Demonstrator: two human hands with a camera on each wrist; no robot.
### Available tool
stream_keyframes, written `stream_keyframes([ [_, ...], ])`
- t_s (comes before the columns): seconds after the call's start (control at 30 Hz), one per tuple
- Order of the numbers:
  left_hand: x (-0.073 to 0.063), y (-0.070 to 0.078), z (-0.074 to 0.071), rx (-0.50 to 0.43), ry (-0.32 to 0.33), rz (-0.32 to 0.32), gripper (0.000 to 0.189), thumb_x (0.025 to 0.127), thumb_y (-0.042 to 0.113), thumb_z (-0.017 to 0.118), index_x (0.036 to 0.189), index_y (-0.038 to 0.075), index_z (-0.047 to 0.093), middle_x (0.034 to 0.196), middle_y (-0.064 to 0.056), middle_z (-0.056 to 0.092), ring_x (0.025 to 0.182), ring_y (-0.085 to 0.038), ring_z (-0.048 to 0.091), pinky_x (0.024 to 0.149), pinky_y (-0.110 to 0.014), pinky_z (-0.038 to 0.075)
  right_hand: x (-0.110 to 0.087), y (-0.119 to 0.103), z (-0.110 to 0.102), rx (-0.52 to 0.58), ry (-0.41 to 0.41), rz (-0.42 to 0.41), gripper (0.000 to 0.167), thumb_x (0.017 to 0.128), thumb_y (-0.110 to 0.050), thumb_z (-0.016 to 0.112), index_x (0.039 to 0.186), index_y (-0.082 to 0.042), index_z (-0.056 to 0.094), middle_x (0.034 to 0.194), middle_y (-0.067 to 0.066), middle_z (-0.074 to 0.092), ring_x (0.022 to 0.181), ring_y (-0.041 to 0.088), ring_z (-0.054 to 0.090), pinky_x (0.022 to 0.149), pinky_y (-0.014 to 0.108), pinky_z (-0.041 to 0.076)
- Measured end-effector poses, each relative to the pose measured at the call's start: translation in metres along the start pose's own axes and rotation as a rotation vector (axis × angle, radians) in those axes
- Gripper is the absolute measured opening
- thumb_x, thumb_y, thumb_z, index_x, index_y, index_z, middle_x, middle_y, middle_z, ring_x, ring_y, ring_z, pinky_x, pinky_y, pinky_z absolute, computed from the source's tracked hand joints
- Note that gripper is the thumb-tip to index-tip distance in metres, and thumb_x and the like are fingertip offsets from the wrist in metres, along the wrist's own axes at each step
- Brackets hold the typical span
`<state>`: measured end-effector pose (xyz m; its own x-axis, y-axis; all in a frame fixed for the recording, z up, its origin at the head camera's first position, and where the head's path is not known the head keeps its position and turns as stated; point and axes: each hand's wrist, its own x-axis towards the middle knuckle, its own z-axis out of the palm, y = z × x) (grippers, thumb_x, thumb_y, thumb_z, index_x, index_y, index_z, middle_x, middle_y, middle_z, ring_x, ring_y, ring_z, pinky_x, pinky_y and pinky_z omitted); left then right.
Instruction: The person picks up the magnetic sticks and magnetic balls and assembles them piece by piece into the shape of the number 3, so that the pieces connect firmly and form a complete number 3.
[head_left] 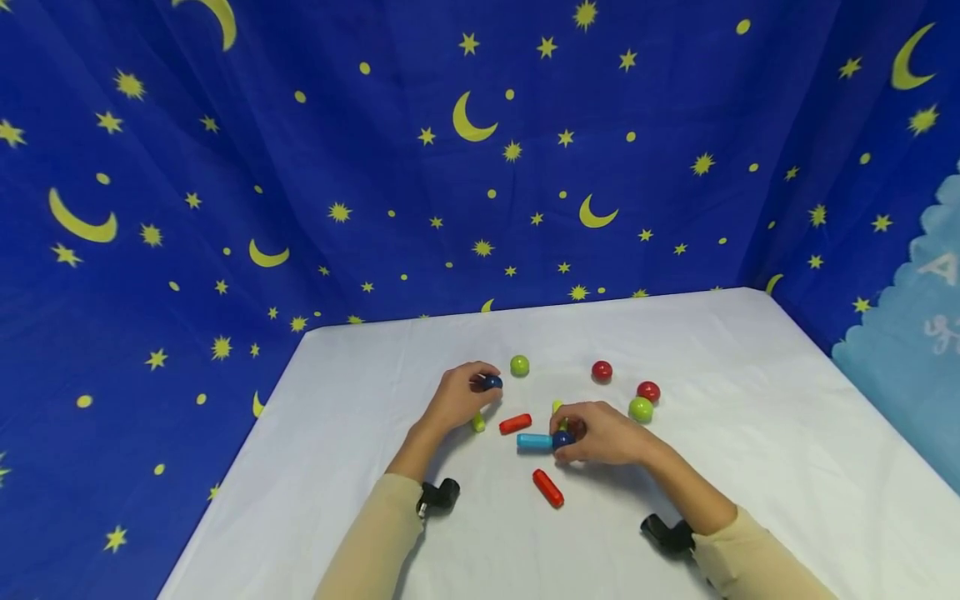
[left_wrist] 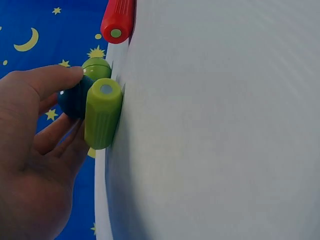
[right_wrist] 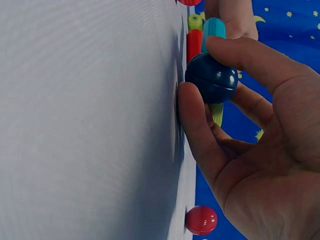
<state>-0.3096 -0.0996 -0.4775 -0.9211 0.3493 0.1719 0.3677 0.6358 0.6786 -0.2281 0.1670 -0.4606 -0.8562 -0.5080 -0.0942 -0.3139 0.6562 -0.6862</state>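
Note:
My left hand (head_left: 456, 397) pinches a dark blue ball (head_left: 492, 382) between thumb and fingers, over the left part of the toys. Close below it on the table lies a lime-green rod (head_left: 477, 422), large in the left wrist view. My right hand (head_left: 611, 435) grips a second dark blue ball (right_wrist: 212, 78) with thumb and fingertips. A light blue rod (head_left: 534, 442) meets that ball at its left end side; whether they are joined I cannot tell. Another lime-green rod (head_left: 557, 407) is partly hidden behind the right hand. Between the hands lies a red rod (head_left: 515, 423).
Nearer the front is another red rod (head_left: 548, 488). A green ball (head_left: 520, 365) and a red ball (head_left: 602, 372) lie farther back. At right, a red ball (head_left: 648, 392) sits beside a green ball (head_left: 641, 409). Starry blue cloth (head_left: 420, 183) hangs behind the white table (head_left: 337, 400).

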Motion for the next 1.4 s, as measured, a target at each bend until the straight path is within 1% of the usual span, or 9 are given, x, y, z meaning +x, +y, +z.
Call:
stream_keyframes([
  [0.2, -0.012, 0.006, -0.006, -0.042, -0.022, 0.016, 0.032, 0.082, 0.028, 0.073, 0.112, 0.018, 0.066, 0.105, 0.003, 0.066, 0.093, -0.013, 0.064, 0.083, -0.029, 0.053, 0.0, 0.001, -0.001, -0.005, 0.01, 0.001, 0.024, 0.077, -0.035, 0.076, 0.097, -0.031, 0.063, 0.082, -0.01, 0.061, 0.077, 0.013, 0.054, 0.065, 0.026, 0.046],
  [0.4, -0.024, 0.013, -0.014, -0.166, -0.03, 0.004, 0.029, 0.081, 0.028, 0.074, 0.108, 0.02, 0.066, 0.101, 0.003, 0.068, 0.093, -0.012, 0.064, 0.082, -0.025, 0.053, -0.001, 0.0, -0.003, 0.002, 0.009, 0.002, 0.024, 0.077, -0.036, 0.076, 0.097, -0.031, 0.063, 0.083, -0.009, 0.061, 0.077, 0.013, 0.054, 0.066, 0.026, 0.046],
  [0.47, -0.029, 0.015, -0.016, -0.199, -0.044, -0.006, 0.027, 0.081, 0.027, 0.074, 0.106, 0.022, 0.065, 0.101, 0.003, 0.067, 0.094, -0.013, 0.064, 0.082, -0.025, 0.053, -0.002, 0.001, -0.002, 0.0, 0.0, 0.01, 0.024, 0.077, -0.037, 0.076, 0.096, -0.031, 0.063, 0.083, -0.008, 0.061, 0.077, 0.014, 0.054, 0.065, 0.026, 0.046],
  [0.57, -0.037, 0.016, -0.016, -0.209, -0.091, -0.024, 0.027, 0.079, 0.026, 0.076, 0.103, 0.025, 0.064, 0.101, 0.003, 0.067, 0.094, -0.013, 0.064, 0.08, -0.026, 0.053, -0.002, 0.002, 0.001, 0.005, -0.015, 0.015, 0.024, 0.077, -0.038, 0.076, 0.097, -0.032, 0.063, 0.083, -0.008, 0.06, 0.077, 0.014, 0.054, 0.064, 0.027, 0.046],
  [0.7, -0.047, 0.021, -0.013, -0.164, -0.175, -0.03, 0.027, 0.077, 0.029, 0.076, 0.101, 0.028, 0.063, 0.101, 0.005, 0.067, 0.094, -0.013, 0.064, 0.078, -0.028, 0.052, -0.001, 0.004, 0.002, 0.009, -0.012, 0.01, 0.024, 0.077, -0.038, 0.075, 0.097, -0.032, 0.063, 0.083, -0.008, 0.06, 0.076, 0.014, 0.054, 0.064, 0.026, 0.045],
  [0.87, -0.048, 0.032, -0.01, -0.109, -0.253, -0.018, 0.028, 0.076, 0.031, 0.078, 0.098, 0.029, 0.062, 0.099, 0.008, 0.067, 0.093, -0.009, 0.065, 0.077, -0.027, 0.052, 0.001, 0.006, -0.001, 0.004, -0.007, 0.003, 0.025, 0.078, -0.038, 0.075, 0.097, -0.029, 0.063, 0.08, -0.007, 0.06, 0.074, 0.013, 0.054, 0.063, 0.026, 0.043],
  [1.07, -0.048, 0.04, -0.005, -0.088, -0.302, -0.004, 0.026, 0.075, 0.03, 0.079, 0.095, 0.028, 0.062, 0.099, 0.007, 0.068, 0.09, -0.009, 0.065, 0.073, -0.025, 0.052, 0.001, 0.007, -0.003, 0.007, -0.011, 0.005, 0.024, 0.077, -0.039, 0.075, 0.096, -0.031, 0.062, 0.079, -0.007, 0.06, 0.072, 0.013, 0.054, 0.063, 0.026, 0.043],
  [1.27, -0.05, 0.04, -0.004, -0.062, -0.315, -0.005, 0.026, 0.074, 0.027, 0.08, 0.093, 0.028, 0.062, 0.098, 0.008, 0.067, 0.089, -0.008, 0.064, 0.073, -0.024, 0.051, 0.002, 0.006, -0.003, 0.008, -0.018, -0.012, 0.024, 0.077, -0.039, 0.075, 0.096, -0.031, 0.063, 0.08, -0.008, 0.06, 0.074, 0.013, 0.054, 0.065, 0.027, 0.044],
  [1.4, -0.05, 0.039, -0.004, -0.02, -0.332, 0.019, 0.027, 0.073, 0.028, 0.08, 0.092, 0.027, 0.062, 0.094, 0.01, 0.067, 0.086, -0.008, 0.061, 0.074, -0.024, 0.049, 0.002, 0.005, -0.002, 0.002, -0.016, -0.023, 0.025, 0.077, -0.038, 0.076, 0.097, -0.03, 0.063, 0.08, -0.009, 0.059, 0.076, 0.013, 0.053, 0.065, 0.026, 0.044],
])
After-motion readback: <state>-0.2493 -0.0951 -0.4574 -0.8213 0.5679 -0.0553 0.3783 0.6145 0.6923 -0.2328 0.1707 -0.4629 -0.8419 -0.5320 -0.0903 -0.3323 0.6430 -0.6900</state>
